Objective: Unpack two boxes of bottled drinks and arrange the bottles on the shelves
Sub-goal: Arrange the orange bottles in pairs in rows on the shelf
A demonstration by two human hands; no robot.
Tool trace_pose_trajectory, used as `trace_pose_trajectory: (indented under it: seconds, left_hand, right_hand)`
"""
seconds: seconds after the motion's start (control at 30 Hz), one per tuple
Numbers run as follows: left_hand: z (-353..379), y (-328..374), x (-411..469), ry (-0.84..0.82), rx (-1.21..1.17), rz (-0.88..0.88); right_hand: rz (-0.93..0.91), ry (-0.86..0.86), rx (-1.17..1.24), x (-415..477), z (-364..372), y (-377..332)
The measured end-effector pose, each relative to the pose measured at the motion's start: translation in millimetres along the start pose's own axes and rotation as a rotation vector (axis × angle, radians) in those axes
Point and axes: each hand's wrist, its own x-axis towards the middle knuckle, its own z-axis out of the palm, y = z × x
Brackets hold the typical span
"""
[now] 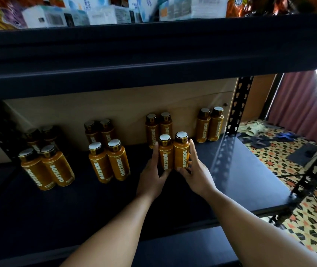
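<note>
The dark, smooth shelf [240, 170] is carrying upright orange bottles in pairs, each cylindrical, black-capped with a pale round top, and lettered OATSIDE down its side. Near the shelf's middle the left hand [152, 178] is wrapping the left bottle [165, 157] and the right hand [196, 174] is wrapping the right bottle [181, 151]. The two bottles are touching, just in front of another pair [158, 128]. Opaque walls and closed caps are hiding the contents. The far-left back pair [38, 137] is sinking into shadow. On the upper shelf [153, 54], white cartons [105, 14] are showing blurred and cut off at the top.
</note>
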Motion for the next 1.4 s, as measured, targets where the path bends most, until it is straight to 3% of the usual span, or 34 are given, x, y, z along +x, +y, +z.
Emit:
trace_pose_trajectory:
  seconds: [0.7, 1.4]
  left_hand:
    - [3, -2, 1, -0.003, 0.077, 0.014]
    - [3, 9, 0, -0.038, 0.102, -0.079]
  right_hand:
    - [0.007, 0.03, 0.001, -1, 2, 4]
    - [0.013, 0.023, 0.011, 3, 0, 11]
